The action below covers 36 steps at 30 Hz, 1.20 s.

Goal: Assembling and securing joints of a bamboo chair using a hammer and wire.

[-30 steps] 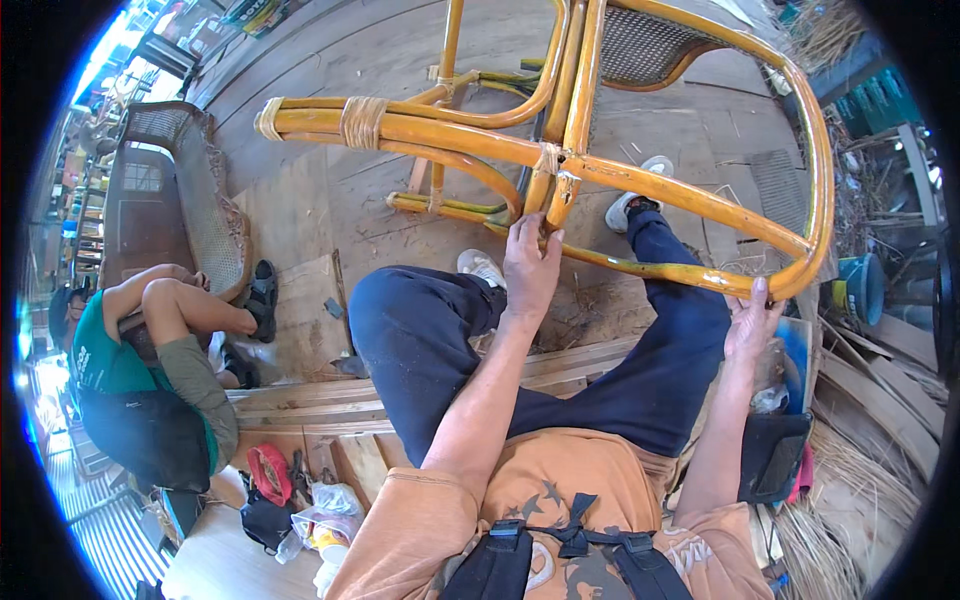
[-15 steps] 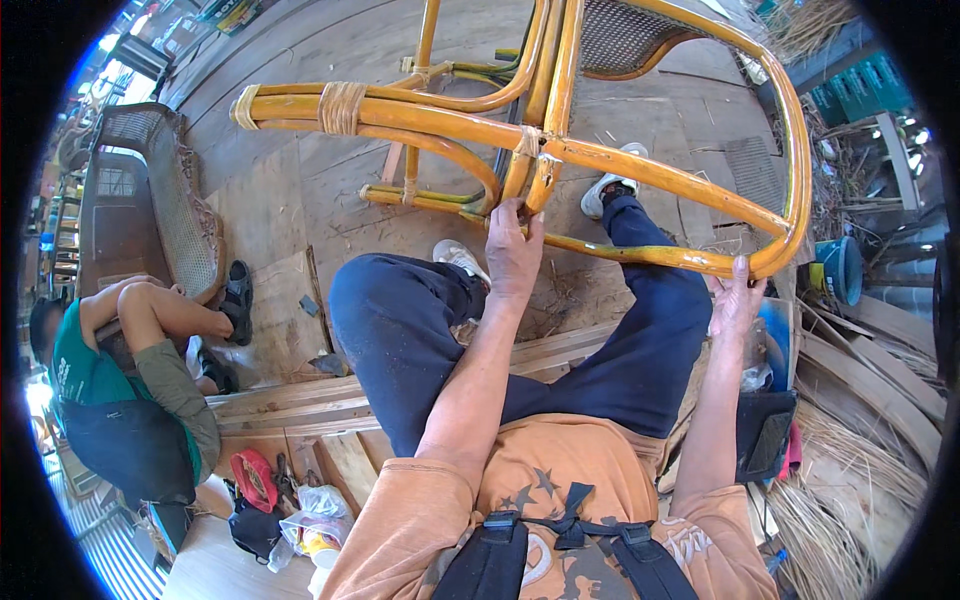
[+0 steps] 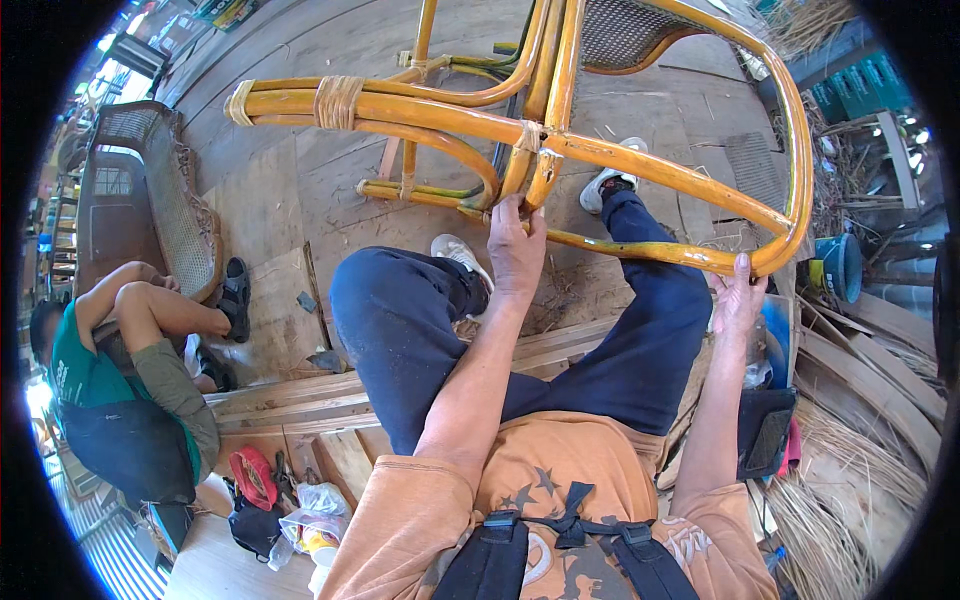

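Note:
A yellow rattan chair frame lies tipped on its side in front of me, over my dark-trousered legs. My left hand grips a joint where upright canes meet a lower rail, near a cane binding. My right hand holds the curved outer rail at its lower right bend. A woven cane panel shows at the top of the frame. My white shoes rest on the plank floor under the frame.
A person in a green shirt sits at the left beside a dark woven bench. Bags and small tools lie at lower left. Rattan strips and straw pile up at right, near a blue bucket.
The chair frame has shifted left and nearer in the view. Both hands have kept their hold on it, the left at the joint and the right on the outer rail.

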{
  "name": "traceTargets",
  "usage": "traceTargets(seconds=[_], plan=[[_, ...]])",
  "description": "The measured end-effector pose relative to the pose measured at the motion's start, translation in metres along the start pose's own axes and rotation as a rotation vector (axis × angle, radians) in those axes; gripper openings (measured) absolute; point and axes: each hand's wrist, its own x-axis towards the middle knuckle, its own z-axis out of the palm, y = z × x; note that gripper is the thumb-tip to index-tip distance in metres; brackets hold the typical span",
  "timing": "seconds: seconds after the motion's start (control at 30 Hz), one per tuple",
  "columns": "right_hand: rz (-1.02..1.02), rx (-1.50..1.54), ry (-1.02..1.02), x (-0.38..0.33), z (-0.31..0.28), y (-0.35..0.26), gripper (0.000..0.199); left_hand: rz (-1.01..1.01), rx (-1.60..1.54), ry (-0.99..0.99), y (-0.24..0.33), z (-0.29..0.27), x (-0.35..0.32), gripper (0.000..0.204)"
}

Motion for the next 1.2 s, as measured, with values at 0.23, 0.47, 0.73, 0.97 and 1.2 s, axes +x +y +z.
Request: traceTargets(seconds=[0.23,0.47,0.73,0.97,1.2], plan=[[0.018,0.038,0.010,-0.002,0.007,-0.003,0.074,0.027,0.009,0.001,-0.001,0.003,-0.002,0.033],[-0.001,0.010,0.008,0.000,0.005,-0.004,0.080,0.007,-0.007,-0.017,0.000,0.002,-0.001,0.037],[-0.002,-0.016,0.020,-0.005,0.006,-0.004,0.077,-0.019,-0.045,0.002,-0.012,0.000,-0.003,0.032],[-0.028,0.005,0.054,-0.009,0.013,-0.009,0.065,-0.201,-0.026,0.138,-0.049,-0.015,-0.001,0.027],[-0.051,0.017,0.043,-0.008,0.013,-0.007,0.064,-0.408,-0.347,0.020,-0.051,-0.016,0.000,0.036]])
